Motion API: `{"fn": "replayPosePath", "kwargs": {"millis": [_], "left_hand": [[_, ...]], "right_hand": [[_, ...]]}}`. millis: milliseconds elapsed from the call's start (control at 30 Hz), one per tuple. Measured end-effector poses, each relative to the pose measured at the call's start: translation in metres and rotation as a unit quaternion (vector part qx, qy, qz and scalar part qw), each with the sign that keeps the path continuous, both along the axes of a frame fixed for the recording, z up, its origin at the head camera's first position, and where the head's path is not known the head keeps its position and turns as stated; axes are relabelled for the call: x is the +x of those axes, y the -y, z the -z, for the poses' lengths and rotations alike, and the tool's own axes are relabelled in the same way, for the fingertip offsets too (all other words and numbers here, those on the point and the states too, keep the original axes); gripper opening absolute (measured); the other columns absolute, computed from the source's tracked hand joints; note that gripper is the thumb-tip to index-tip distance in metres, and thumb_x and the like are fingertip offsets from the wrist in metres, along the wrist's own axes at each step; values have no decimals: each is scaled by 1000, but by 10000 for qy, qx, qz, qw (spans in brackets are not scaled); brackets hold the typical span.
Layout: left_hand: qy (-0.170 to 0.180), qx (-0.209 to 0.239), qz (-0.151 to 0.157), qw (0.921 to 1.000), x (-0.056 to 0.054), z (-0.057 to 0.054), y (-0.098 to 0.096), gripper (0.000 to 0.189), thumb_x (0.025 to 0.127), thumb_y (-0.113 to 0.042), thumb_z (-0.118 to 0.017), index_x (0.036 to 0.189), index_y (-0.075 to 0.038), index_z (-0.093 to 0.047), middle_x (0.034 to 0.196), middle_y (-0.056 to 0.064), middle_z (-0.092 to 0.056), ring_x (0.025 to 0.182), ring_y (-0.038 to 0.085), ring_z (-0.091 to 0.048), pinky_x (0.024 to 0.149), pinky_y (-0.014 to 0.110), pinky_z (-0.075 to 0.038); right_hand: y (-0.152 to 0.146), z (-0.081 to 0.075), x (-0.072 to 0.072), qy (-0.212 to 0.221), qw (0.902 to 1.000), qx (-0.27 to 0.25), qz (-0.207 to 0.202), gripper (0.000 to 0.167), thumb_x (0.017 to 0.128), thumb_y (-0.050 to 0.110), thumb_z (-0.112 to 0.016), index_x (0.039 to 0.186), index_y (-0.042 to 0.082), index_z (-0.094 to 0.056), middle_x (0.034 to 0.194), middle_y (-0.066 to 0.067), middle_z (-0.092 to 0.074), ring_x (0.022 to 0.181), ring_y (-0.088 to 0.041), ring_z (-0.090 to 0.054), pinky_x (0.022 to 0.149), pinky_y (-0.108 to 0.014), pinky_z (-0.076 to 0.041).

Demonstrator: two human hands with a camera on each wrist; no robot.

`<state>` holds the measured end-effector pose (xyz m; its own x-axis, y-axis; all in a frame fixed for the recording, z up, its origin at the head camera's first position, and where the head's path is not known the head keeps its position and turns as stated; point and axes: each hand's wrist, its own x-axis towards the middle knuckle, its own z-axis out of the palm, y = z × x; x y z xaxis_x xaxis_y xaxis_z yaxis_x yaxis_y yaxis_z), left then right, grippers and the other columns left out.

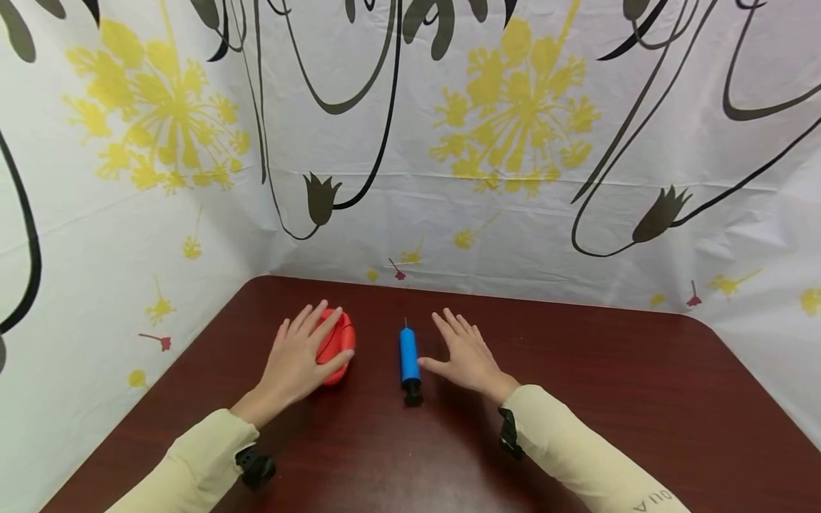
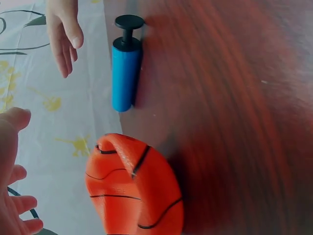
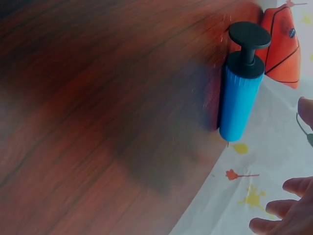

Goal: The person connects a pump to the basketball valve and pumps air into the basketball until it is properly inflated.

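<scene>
A deflated orange-red ball (image 1: 347,340) with black lines, its top caved in, lies on the table. My left hand (image 1: 296,360) is spread above it, covering its left part in the head view; the left wrist view shows the ball (image 2: 156,191) apart from the fingers. To its right lies a blue hand pump (image 1: 409,354) with a black handle and a thin needle pointing away from me. My right hand (image 1: 467,356), fingers stretched out, hovers just right of the pump, thumb near its barrel. Neither hand holds anything.
The dark red-brown wooden table (image 1: 609,406) has rounded far corners. A white curtain (image 1: 410,142) printed with yellow flowers and dark stems hangs behind it and along the left side. A black strap with a small device (image 1: 255,467) sits on each wrist.
</scene>
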<state>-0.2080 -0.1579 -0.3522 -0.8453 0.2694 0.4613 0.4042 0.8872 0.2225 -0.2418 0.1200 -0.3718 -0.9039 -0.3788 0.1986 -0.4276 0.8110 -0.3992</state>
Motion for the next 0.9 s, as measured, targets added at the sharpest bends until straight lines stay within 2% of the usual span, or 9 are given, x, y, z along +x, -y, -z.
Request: {"fn": "replayPosePath", "kwargs": {"millis": [167, 300, 400, 533, 700, 900], "left_hand": [[-153, 118, 87, 9998, 1, 9, 5, 68, 72, -44, -65, 128, -11, -47, 133, 15, -39, 121, 35, -32, 92, 54, -30], [-106, 183, 106, 9997, 1, 18, 6, 70, 69, -44, -68, 126, -9, -48, 129, 15, -43, 117, 36, -38, 86, 52, -37], [80, 243, 85, 9996, 1, 24, 7, 73, 67, -43, -70, 127, -8, -47, 128, 16, -44, 114, 35, -41, 83, 50, -41], [496, 495, 25, 9975, 1, 30, 6, 75, 65, -41, -73, 127, -8, -46, 124, 15, -46, 110, 32, -44, 77, 48, -45], [1062, 897, -85, 9903, 0, 35, 5, 72, 66, -37, -74, 126, -8, -46, 120, 14, -46, 104, 28, -46, 74, 45, -47], [1345, 1345, -77, 9817, -6, 39, 3, 70, 66, -34, -74, 124, -6, -46, 115, 12, -47, 100, 27, -49, 79, 42, -45]], "right_hand": [[10, 5, -2, 259, 9996, -18, -64, 80, 77, 44, -62, 139, 9, -25, 144, -14, -19, 130, -34, -18, 101, -52, -15], [19, 12, -2, 428, 9990, -31, -116, 79, 77, 44, -63, 138, 8, -27, 142, -15, -23, 128, -34, -24, 98, -50, -24], [26, 16, -3, 566, 9982, -162, -122, 77, 77, 42, -63, 138, 8, -29, 141, -15, -26, 125, -36, -28, 92, -52, -32], [34, 19, -7, 735, 9967, -309, -116, 74, 78, 40, -62, 136, 6, -31, 138, -17, -30, 121, -38, -32, 88, -53, -35], [43, 23, -11, 817, 9948, -610, -13, 69, 80, 35, -62, 133, 2, -34, 131, -19, -38, 113, -34, -41, 86, -48, -39], [47, 29, -16, 844, 9919, -920, 231, 63, 80, 30, -64, 130, 1, -38, 121, -20, -44, 101, -31, -47, 80, -45, -43]]}}
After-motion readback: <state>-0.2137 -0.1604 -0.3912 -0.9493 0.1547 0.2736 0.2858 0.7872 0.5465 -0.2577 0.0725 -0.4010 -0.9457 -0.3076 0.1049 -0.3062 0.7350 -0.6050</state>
